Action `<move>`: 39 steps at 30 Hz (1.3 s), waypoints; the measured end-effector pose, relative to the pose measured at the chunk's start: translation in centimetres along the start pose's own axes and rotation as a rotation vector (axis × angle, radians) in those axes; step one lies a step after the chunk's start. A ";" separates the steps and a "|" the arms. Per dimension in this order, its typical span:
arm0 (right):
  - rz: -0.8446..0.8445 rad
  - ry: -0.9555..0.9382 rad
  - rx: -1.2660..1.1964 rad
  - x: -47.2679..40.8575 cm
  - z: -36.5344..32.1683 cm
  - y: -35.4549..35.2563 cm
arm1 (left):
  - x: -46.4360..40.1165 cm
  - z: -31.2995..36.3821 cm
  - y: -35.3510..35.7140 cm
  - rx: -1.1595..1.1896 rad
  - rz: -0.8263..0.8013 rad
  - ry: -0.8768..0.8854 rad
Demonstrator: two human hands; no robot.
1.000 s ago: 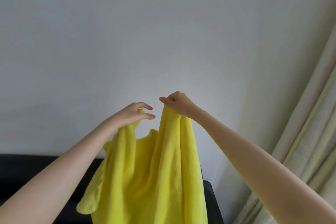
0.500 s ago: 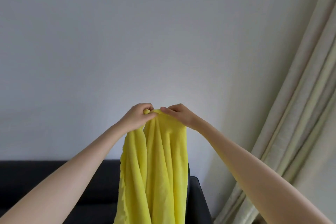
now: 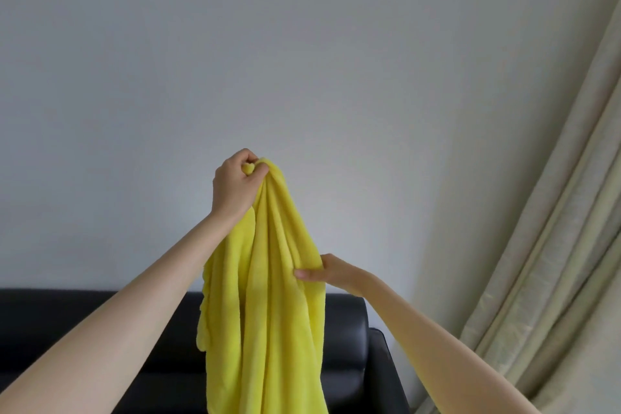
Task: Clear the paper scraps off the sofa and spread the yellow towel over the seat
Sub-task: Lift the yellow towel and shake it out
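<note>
Head view looks up along two bare forearms that reach forward from the bottom corners. Nearest, the right hand (image 3: 331, 274) sits low and to the right, its thumb laid flat across the front of the towel (image 3: 268, 296) and its fingers tucked behind the cloth's right edge, so it pinches that edge about midway down the hanging folds. How far the hidden fingers curl I cannot tell. Higher up and to the left, the left hand (image 3: 235, 185) is closed into a fist round the bunched top of the towel, thumb pressed over the gathered cloth, knuckles toward the wall.

From that fist the yellow towel hangs straight down in long loose pleats, widening as it falls and running out of sight past the bottom edge. A loose flap droops on its left side, beside the left forearm. All of the cloth hangs below the upper grip, and the lower grip is on its right border.

Behind the towel is the black sofa (image 3: 84, 329), its backrest and right armrest showing. Beyond it stands a plain pale wall (image 3: 302, 44), and a cream curtain (image 3: 554, 228) falls in folds at the right.
</note>
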State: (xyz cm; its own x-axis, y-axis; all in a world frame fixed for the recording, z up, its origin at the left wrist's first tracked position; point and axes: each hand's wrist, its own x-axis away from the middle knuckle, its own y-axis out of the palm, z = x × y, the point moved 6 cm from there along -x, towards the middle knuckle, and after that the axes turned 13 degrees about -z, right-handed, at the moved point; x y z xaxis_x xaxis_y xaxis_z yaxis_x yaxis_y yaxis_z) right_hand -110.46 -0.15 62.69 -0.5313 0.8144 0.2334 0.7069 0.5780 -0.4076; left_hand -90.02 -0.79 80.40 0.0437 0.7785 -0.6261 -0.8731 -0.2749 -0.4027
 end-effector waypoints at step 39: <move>0.073 0.094 0.418 0.6 -4.3 -5.6 | 0.3 -6.2 -6.2 0.100 0.354 -0.153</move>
State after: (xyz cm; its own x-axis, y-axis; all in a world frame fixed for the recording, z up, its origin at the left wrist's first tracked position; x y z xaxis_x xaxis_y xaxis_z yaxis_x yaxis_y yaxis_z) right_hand -112.71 -2.69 68.87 -0.4284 0.8648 0.2618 0.4809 0.4635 -0.7443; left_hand -81.60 -2.34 78.55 -0.3349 0.7227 -0.6047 -0.8643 -0.4911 -0.1083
